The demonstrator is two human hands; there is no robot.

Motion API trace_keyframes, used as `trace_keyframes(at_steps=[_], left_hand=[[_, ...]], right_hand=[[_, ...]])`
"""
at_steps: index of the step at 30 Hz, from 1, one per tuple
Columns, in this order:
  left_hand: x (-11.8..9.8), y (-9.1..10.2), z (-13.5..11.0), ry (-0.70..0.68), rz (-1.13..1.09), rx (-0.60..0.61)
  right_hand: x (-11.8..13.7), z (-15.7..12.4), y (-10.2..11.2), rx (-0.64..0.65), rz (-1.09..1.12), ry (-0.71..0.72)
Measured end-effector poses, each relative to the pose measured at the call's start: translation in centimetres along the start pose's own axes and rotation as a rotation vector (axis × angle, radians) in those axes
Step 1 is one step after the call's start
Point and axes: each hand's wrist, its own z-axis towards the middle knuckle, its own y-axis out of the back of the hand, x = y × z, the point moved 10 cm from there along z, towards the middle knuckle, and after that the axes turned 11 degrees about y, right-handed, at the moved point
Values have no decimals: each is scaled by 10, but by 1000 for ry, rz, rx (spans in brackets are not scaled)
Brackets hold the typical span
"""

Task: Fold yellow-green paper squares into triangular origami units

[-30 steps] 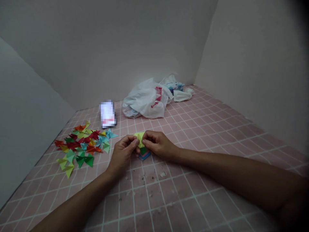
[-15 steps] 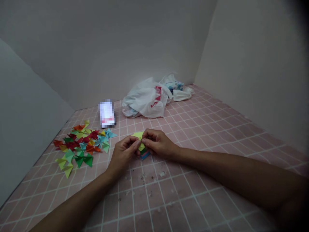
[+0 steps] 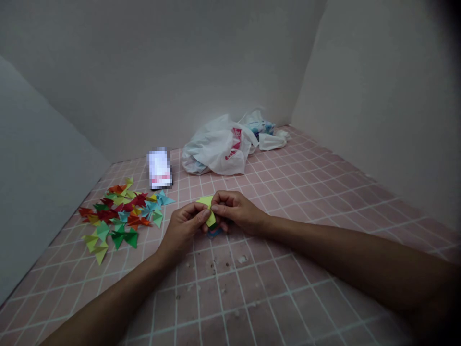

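Observation:
Both hands pinch a small folded piece of yellow-green origami paper (image 3: 211,216) between thumbs and fingertips. My left hand (image 3: 184,228) holds its lower side, and my right hand (image 3: 236,211) holds it from the right. Under the hands, a blue paper piece (image 3: 214,233) lies on the tiles, mostly hidden. To the left of my left hand spreads a loose pile of folded paper triangles (image 3: 118,216) in red, green, yellow and light blue. My left hand is close to the pile without touching it.
The pink tiled surface (image 3: 252,288) has white grout and flecks of debris near my hands. Beyond the pile stands a pixelated white packet (image 3: 159,169). A crumpled white plastic bag (image 3: 218,146) lies at the far corner, where grey walls (image 3: 144,72) enclose the surface.
My hands have shifted the yellow-green paper, and its lower tip now points down and right. The hands sit lower over the blue and green pieces, hiding more of them.

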Motion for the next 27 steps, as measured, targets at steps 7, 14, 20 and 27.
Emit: trace_keyframes(at_steps=[7, 14, 20, 27], left_hand=[[0, 0, 0, 5, 13, 1], [-2, 0, -1, 6, 52, -15], [-3, 0, 1, 19, 63, -13], [-1, -2, 2, 29, 111, 22]], right_hand=[[1, 0, 0, 7, -25, -8], [2, 0, 0, 7, -60, -20], [5, 0, 1, 14, -120, 15], [4, -1, 2, 31, -159, -17]])
